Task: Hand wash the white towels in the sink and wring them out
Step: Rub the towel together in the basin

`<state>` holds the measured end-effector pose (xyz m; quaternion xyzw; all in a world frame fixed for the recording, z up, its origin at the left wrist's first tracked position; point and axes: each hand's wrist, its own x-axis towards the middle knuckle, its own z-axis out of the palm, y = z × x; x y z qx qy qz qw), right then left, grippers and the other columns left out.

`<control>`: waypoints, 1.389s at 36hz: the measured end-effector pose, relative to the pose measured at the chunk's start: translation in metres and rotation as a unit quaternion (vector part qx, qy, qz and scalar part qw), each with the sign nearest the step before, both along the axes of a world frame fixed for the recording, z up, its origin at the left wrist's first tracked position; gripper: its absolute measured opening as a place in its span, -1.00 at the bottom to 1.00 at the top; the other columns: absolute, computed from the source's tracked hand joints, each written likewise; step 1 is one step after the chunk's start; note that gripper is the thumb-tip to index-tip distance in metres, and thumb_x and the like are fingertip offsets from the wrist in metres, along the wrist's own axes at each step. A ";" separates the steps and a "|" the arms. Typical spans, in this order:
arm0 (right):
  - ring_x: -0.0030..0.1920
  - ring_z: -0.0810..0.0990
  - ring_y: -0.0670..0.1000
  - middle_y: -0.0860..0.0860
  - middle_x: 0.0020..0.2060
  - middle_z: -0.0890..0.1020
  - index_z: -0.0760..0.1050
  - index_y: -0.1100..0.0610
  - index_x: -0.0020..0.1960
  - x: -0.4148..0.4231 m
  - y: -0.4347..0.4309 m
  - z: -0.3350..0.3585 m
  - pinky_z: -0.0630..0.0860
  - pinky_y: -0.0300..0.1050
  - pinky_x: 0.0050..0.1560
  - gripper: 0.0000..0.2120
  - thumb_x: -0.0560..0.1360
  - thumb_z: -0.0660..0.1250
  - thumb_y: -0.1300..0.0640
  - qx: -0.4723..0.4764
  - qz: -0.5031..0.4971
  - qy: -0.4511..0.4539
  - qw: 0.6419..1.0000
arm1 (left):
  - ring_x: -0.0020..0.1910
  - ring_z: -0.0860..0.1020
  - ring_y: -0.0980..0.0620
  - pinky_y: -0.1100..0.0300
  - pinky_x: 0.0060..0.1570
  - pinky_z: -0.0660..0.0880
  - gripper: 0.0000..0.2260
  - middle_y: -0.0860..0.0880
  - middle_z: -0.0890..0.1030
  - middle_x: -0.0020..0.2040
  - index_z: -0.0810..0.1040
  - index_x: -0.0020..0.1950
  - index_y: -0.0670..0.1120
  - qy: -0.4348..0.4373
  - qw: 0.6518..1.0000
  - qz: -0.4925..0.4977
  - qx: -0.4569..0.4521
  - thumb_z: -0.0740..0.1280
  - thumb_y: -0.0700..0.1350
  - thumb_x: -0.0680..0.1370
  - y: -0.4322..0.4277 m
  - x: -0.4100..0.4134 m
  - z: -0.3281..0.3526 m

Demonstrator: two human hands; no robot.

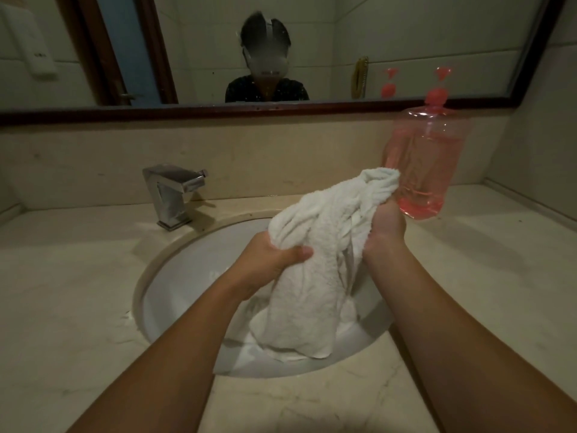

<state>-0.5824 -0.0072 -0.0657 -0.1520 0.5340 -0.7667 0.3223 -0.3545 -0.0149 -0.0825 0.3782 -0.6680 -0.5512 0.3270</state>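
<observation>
A white towel [315, 257] is bunched up and lifted above the round white sink [187, 276], its lower end hanging down into the basin. My left hand [274, 260] grips the towel's left side, thumb curled across the cloth. My right hand [385, 226] grips the towel's upper right part, and a twisted end sticks up above that hand. More white cloth lies in the basin under the hanging towel, partly hidden by it.
A chrome faucet [171, 195] stands at the sink's back left. A clear bottle of pink liquid [427, 157] with a pink cap stands on the beige counter [487, 245] just behind my right hand. A mirror [312, 42] spans the wall above.
</observation>
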 end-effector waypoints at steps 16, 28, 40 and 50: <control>0.24 0.71 0.10 -0.01 0.29 0.66 0.47 -0.19 0.37 0.056 0.023 0.001 0.66 0.25 0.25 -0.50 0.54 0.36 -0.41 -0.049 0.216 0.133 0.966 | 0.19 0.67 -0.02 -0.14 0.27 0.61 -0.60 0.04 0.70 0.20 0.63 0.29 0.05 0.144 0.946 0.291 0.013 0.50 0.22 0.54 -0.030 0.010 0.008; 0.22 0.61 -0.12 -0.13 0.25 0.58 0.30 -0.08 0.49 0.092 0.023 -0.006 0.57 -0.16 0.15 -0.63 0.73 0.26 -0.09 0.010 0.211 0.298 0.931 | 0.04 0.75 -0.21 -0.21 0.17 0.65 -0.09 -0.13 0.77 0.06 0.68 0.27 -0.01 0.134 0.949 0.176 0.224 0.44 0.58 0.13 -0.024 -0.003 0.001; 0.31 0.57 0.05 0.02 0.36 0.51 0.27 -0.17 0.43 0.139 0.049 0.002 0.54 0.12 0.36 -0.65 0.74 0.00 -0.28 0.020 0.240 0.300 0.923 | 0.01 0.66 -0.07 0.16 -0.04 0.47 -0.58 0.01 0.67 -0.12 0.62 -0.07 -0.02 0.106 0.922 0.372 0.009 0.27 0.30 0.66 -0.012 -0.018 0.020; 0.28 0.60 0.12 0.07 0.33 0.58 0.31 -0.06 0.34 0.121 0.027 0.020 0.54 0.17 0.37 -0.71 0.78 -0.04 -0.17 0.064 0.182 0.245 0.950 | -0.04 0.70 0.15 0.25 -0.03 0.60 -0.64 0.05 0.73 -0.02 0.69 0.20 -0.08 0.055 0.954 0.273 -0.113 0.33 0.19 0.67 0.009 -0.030 0.015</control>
